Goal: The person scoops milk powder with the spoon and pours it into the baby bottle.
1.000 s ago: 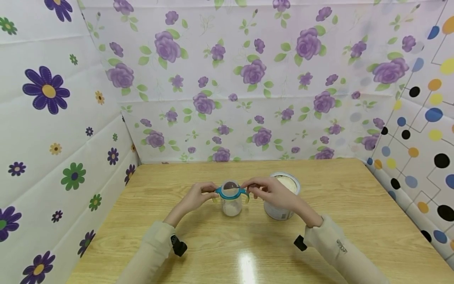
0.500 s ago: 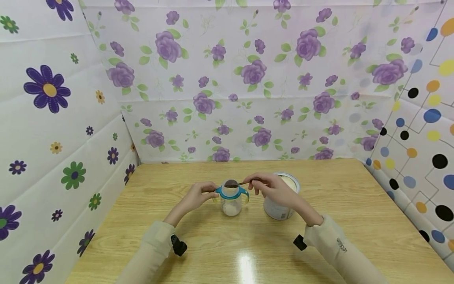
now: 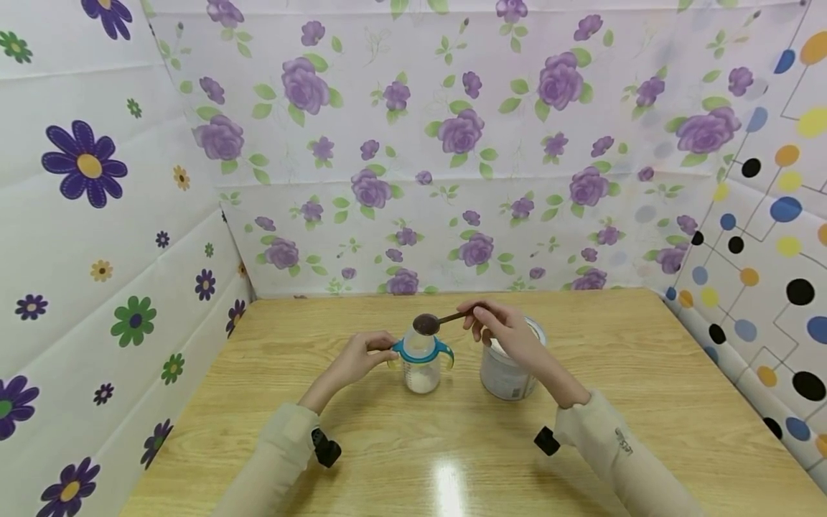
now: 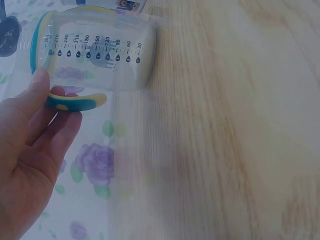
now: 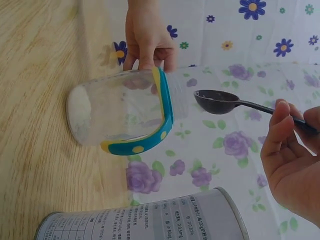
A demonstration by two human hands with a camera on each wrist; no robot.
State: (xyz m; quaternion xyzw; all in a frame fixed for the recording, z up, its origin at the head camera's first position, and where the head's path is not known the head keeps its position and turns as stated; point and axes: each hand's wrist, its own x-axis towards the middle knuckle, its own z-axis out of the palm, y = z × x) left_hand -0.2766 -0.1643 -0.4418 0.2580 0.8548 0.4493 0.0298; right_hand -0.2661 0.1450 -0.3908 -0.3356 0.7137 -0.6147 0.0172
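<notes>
A clear baby bottle (image 3: 421,373) with a blue-and-yellow two-handled ring stands upright on the table, its mouth uncovered. White powder (image 5: 79,107) lies at its bottom, and measuring marks run up its side in the left wrist view. My left hand (image 3: 359,357) pinches the bottle's left handle (image 4: 75,102) between thumb and fingers. My right hand (image 3: 510,336) holds a dark brown spoon (image 3: 426,324) by its handle, the bowl just above the bottle's mouth. In the right wrist view the spoon's bowl (image 5: 216,101) is beside the rim, apart from it.
A large can (image 3: 507,377) of pale powder stands right of the bottle, its top partly behind my right hand. The wooden table (image 3: 388,459) ends at a flowered cloth backdrop (image 3: 426,143), with patterned cloth on both sides.
My right hand has lifted the spoon up and slightly right, from inside the bottle's mouth to above it. The left hand and the bottle stay in place.
</notes>
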